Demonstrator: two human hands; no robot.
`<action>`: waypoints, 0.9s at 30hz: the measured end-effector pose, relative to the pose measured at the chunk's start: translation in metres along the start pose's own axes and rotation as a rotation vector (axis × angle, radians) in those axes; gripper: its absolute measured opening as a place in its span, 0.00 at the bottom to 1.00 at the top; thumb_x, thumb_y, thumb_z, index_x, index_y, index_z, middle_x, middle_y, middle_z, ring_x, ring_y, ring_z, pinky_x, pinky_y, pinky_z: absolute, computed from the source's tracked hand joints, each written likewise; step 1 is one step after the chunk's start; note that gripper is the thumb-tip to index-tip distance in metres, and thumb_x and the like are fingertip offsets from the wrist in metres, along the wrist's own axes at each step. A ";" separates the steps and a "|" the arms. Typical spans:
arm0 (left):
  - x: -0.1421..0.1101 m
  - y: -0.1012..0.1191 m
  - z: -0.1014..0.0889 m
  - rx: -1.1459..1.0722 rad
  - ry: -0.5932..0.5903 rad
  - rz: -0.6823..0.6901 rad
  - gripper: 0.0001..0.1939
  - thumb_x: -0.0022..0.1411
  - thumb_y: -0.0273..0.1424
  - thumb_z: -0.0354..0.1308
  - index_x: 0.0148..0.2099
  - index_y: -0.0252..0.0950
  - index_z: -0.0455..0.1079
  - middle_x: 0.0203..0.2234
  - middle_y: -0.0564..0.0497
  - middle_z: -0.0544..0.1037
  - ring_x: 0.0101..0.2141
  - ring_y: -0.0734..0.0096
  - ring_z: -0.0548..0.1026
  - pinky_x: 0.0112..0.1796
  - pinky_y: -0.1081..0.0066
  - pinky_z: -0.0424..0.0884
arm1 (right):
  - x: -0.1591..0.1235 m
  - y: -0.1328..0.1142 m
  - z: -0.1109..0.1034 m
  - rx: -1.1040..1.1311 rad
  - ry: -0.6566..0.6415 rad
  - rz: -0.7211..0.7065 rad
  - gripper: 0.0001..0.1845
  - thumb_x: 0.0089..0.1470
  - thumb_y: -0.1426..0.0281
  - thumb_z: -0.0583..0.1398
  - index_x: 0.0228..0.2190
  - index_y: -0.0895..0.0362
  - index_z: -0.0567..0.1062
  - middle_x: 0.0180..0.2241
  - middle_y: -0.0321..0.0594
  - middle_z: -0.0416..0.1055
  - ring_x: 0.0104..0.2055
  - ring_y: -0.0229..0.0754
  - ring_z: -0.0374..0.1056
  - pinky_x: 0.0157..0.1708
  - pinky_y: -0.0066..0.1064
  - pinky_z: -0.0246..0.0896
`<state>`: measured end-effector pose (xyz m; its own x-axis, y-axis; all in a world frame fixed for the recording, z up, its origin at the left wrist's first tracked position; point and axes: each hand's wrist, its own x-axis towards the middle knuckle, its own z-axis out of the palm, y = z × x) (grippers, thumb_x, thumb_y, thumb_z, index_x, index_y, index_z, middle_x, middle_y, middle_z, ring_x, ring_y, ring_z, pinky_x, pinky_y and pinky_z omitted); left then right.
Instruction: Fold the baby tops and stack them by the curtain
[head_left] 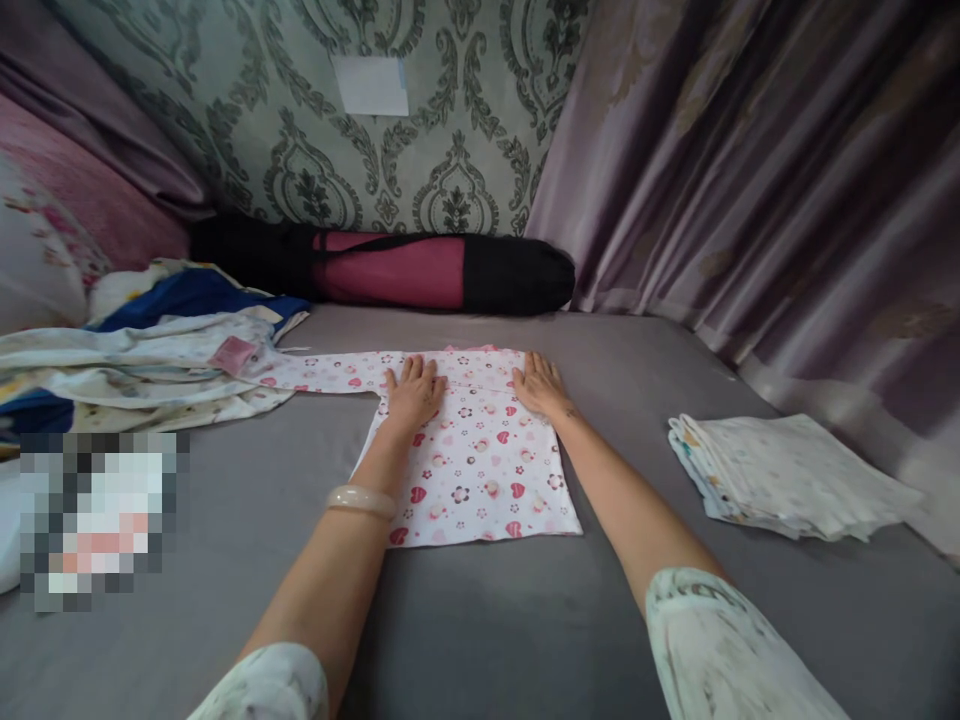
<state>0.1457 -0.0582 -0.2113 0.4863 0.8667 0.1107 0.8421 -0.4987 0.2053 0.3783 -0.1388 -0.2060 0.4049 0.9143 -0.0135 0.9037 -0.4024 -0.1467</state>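
Observation:
A small white long-sleeved shirt (480, 470) with red hearts and flowers lies spread on the grey bed sheet (495, 630). One sleeve stretches out to the left, its pink cuff touching a pile of clothes; the other sleeve lies across the upper body of the shirt. Flat on the upper left of the shirt rests my left hand (415, 390), fingers spread. My right hand (541, 385) presses on the upper right edge, its fingers stretched out. Both hands touch the fabric without gripping it. A pale bangle circles my left wrist.
Loose clothes (180, 340) are heaped at the left. To the right sits a stack of folded clothes (795, 475). A black and dark-pink long bag (390, 268) lies along the patterned wall. Purple curtains (675, 160) hang on the right. A blurred patch covers something at lower left.

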 end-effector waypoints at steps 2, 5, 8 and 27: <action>-0.003 0.000 0.000 0.002 0.039 0.015 0.28 0.69 0.40 0.35 0.65 0.35 0.56 0.65 0.39 0.55 0.65 0.53 0.50 0.60 0.43 0.45 | -0.002 -0.001 -0.003 0.006 -0.001 0.004 0.37 0.63 0.58 0.36 0.65 0.71 0.46 0.68 0.53 0.41 0.69 0.49 0.37 0.65 0.42 0.31; -0.007 0.002 -0.002 0.015 0.155 -0.004 0.26 0.68 0.41 0.38 0.61 0.34 0.60 0.61 0.36 0.60 0.62 0.50 0.56 0.59 0.49 0.51 | -0.016 -0.005 -0.010 -0.011 0.035 -0.009 0.37 0.63 0.58 0.36 0.65 0.69 0.45 0.69 0.51 0.37 0.70 0.49 0.33 0.66 0.43 0.27; -0.010 0.005 -0.003 0.039 0.238 -0.054 0.26 0.67 0.43 0.41 0.56 0.31 0.65 0.55 0.33 0.66 0.56 0.46 0.62 0.54 0.52 0.57 | -0.047 -0.010 -0.014 -0.020 0.064 -0.104 0.38 0.63 0.58 0.36 0.66 0.70 0.44 0.69 0.51 0.34 0.70 0.48 0.31 0.66 0.43 0.24; -0.036 -0.028 -0.023 -0.003 -0.043 0.202 0.30 0.67 0.39 0.43 0.66 0.30 0.48 0.61 0.32 0.59 0.59 0.49 0.61 0.54 0.56 0.59 | -0.121 -0.010 -0.015 0.020 0.007 -0.257 0.36 0.64 0.57 0.39 0.65 0.67 0.49 0.69 0.52 0.36 0.70 0.50 0.32 0.66 0.46 0.27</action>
<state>0.0997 -0.0750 -0.1986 0.6545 0.7482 0.1087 0.7260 -0.6620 0.1859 0.3225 -0.2461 -0.1883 0.1629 0.9861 0.0332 0.9741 -0.1554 -0.1643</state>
